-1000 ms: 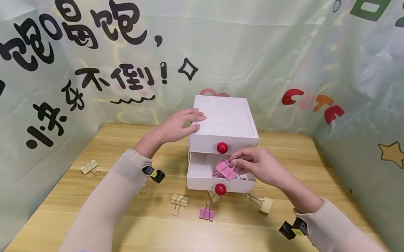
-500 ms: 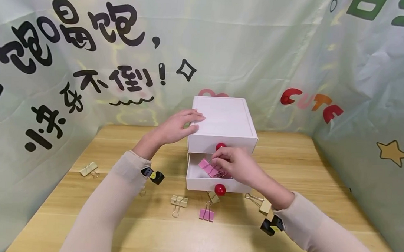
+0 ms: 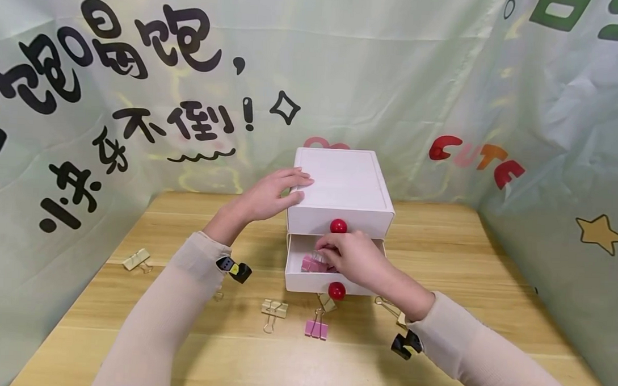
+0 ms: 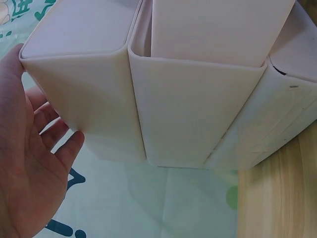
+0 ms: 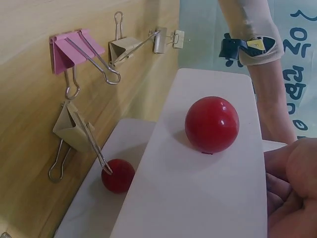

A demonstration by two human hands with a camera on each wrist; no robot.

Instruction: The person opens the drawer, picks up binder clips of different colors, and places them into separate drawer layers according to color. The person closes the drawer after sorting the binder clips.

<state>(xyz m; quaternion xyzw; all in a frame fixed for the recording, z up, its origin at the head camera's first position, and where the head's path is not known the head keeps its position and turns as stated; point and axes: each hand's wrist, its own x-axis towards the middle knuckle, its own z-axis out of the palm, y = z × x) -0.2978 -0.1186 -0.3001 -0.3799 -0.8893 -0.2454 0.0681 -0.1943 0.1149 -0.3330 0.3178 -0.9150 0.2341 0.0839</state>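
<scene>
The left hand (image 3: 268,197) lies on the top left edge of a white drawer box (image 3: 345,177); in the left wrist view this hand (image 4: 29,153) has its fingers along the box's edge. Below the top section, a white drawer (image 3: 306,282) with a red knob (image 3: 337,291) is pulled out. Over its inside, the right hand (image 3: 363,260) pinches the metal handle of a pink binder clip (image 3: 313,264), low in the drawer. The right wrist view shows the right hand (image 5: 292,193) behind the drawer front (image 5: 198,198), its fingertips hidden.
On the wooden table (image 3: 252,367), a pink clip (image 3: 316,329) and several pale yellow clips, one (image 3: 275,308) near it and one (image 3: 135,259) far left, lie about the box. A second red knob (image 5: 118,176) sits lower down. Printed cloth (image 3: 384,76) hangs behind.
The right hand has moved left and slightly inward over the drawer, bringing the pink clip left and then lower into it. The left hand has kept its place on the box.
</scene>
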